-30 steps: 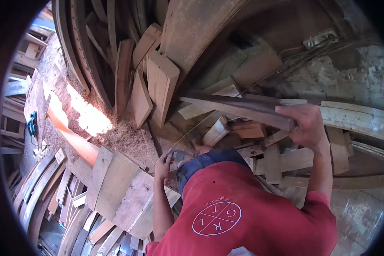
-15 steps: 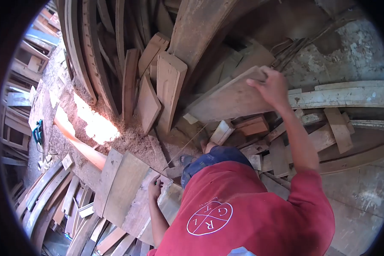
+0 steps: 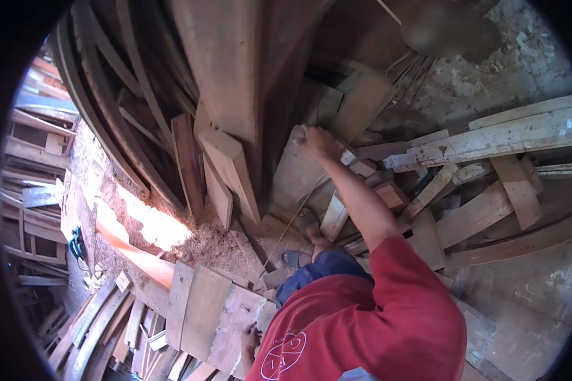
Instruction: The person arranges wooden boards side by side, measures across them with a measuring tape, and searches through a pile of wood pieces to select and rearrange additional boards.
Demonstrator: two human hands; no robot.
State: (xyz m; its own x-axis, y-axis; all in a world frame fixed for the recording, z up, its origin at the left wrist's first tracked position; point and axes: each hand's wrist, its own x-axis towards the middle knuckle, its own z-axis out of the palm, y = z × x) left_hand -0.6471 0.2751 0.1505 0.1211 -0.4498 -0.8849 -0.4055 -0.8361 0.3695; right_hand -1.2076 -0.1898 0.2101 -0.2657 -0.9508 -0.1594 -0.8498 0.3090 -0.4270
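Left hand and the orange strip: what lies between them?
In the head view, several wooden panels lie between the left hand and the orange strip.

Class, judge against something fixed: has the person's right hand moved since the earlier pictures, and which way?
Yes: the right hand has moved leftward in the view, away from the long pale beam.

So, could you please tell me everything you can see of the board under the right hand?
The board looks like wood, flat and dull greyish-brown, with a broad plain face toward the camera. The right hand grips its upper end, fingers curled over the edge. It slants down from there, to the right of a leaning thick wooden block and apart from it. Whether its lower end rests on anything is unclear.
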